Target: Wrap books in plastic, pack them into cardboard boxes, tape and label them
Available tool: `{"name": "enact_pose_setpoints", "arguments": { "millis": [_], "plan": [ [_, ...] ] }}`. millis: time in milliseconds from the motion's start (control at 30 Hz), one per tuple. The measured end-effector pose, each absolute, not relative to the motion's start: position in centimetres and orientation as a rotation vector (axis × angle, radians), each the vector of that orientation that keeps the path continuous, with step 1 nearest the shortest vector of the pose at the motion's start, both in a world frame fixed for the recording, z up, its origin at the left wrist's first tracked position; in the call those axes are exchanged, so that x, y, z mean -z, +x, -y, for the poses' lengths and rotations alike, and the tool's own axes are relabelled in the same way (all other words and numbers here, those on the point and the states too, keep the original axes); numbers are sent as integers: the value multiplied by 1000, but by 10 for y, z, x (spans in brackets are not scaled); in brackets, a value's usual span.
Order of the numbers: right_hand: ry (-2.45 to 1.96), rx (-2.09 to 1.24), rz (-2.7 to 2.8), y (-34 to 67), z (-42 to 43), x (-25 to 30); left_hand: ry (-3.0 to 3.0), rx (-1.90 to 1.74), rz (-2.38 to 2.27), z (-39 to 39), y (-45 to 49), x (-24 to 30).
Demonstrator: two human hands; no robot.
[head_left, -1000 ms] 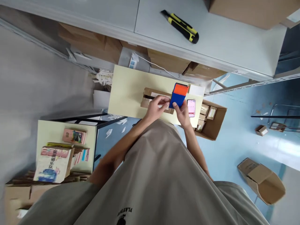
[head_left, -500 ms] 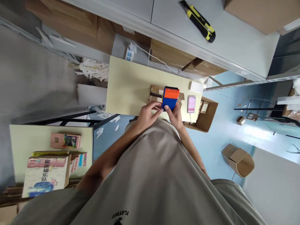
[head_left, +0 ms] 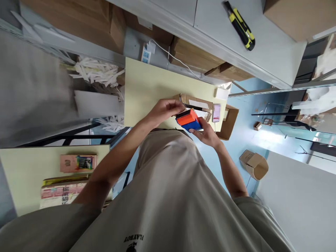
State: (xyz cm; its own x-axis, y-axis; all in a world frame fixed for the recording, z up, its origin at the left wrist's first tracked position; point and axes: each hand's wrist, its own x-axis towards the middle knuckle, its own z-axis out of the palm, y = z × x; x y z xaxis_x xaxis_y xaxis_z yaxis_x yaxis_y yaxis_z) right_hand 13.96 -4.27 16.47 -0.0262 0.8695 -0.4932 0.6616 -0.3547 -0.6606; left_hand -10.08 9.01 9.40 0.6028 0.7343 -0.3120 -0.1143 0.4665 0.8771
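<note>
My right hand (head_left: 208,134) grips the lower right end of a blue-and-orange block-shaped thing (head_left: 188,119) with a black edge. The thing is tilted, black edge toward the upper left. My left hand (head_left: 169,108) is at that black edge with thumb and fingers pinched together; whatever is between the fingertips is too small to make out. Just beyond both hands, a small open cardboard box (head_left: 196,99) rests on the pale yellow table (head_left: 147,80).
A phone (head_left: 216,112) lies right of the small box. A yellow-and-black utility knife (head_left: 240,26) lies on the grey shelf (head_left: 210,21) above. A larger open carton (head_left: 229,122) stands past the table's right end. Books (head_left: 78,162) are on another table at lower left.
My left hand has moved from the thing's lower side up to its black edge. My right hand has tilted the thing toward the left. The camera view has shifted slightly.
</note>
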Motion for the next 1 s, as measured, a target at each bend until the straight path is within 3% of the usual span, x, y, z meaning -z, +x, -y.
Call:
{"name": "enact_pose_setpoints", "arguments": {
  "millis": [433, 633, 800, 1000],
  "plan": [
    [-2315, -1544, 1782, 126, -6, -196, 767, -692, -962, -57, -96, -53],
    [-2449, -1755, 1966, 157, -47, -246, 666, -852, -1045, -54, -93, -20],
    [-2639, -1665, 1997, 164, -78, -287, 532, -928, -1113, -70, -79, 39],
    [-2770, -1388, 2270, 134, -96, -273, 470, -887, -1213, -64, -35, 83]
  ]
}}
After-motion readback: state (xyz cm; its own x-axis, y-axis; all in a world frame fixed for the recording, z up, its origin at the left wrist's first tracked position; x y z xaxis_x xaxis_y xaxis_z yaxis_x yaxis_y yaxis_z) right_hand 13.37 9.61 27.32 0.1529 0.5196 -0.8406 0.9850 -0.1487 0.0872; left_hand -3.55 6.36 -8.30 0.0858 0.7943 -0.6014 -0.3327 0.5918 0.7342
